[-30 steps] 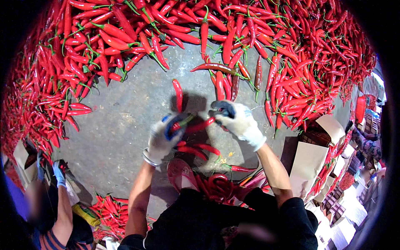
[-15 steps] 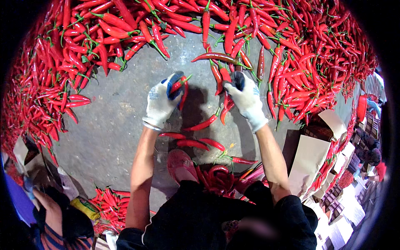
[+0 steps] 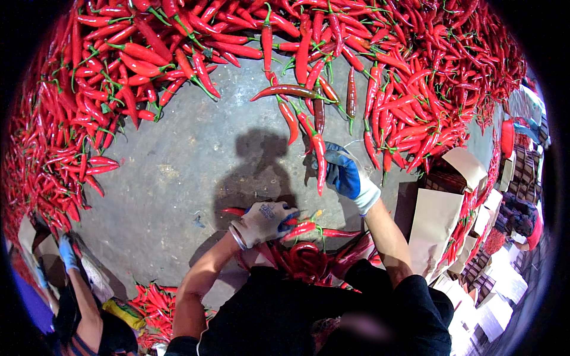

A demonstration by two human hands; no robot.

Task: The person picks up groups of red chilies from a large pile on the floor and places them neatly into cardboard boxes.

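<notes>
My left hand (image 3: 267,222), in a white glove with blue palm coating, is low and close to my lap. Its fingers curl round red chilli peppers (image 3: 303,229), partly hidden by the glove, just above a bunch of red chillies (image 3: 310,255) between my legs. My right hand (image 3: 346,175), in a matching glove with the blue side showing, pinches a long red chilli pepper (image 3: 320,160) that hangs tip down. Beyond it lie a dark brownish chilli (image 3: 291,90) and several red ones on the grey floor (image 3: 172,172).
A deep bank of red chillies (image 3: 142,59) curves round the far side and both flanks. Cardboard boxes (image 3: 439,219) stand at the right. At lower left are another person's gloved hand (image 3: 67,252), a yellow bag (image 3: 123,313) and a smaller chilli heap (image 3: 157,305).
My left hand has come down toward my lap with chillies. My right hand has moved nearer to me and turned, now with a chilli at its fingertips. The other person's arm has moved up.
</notes>
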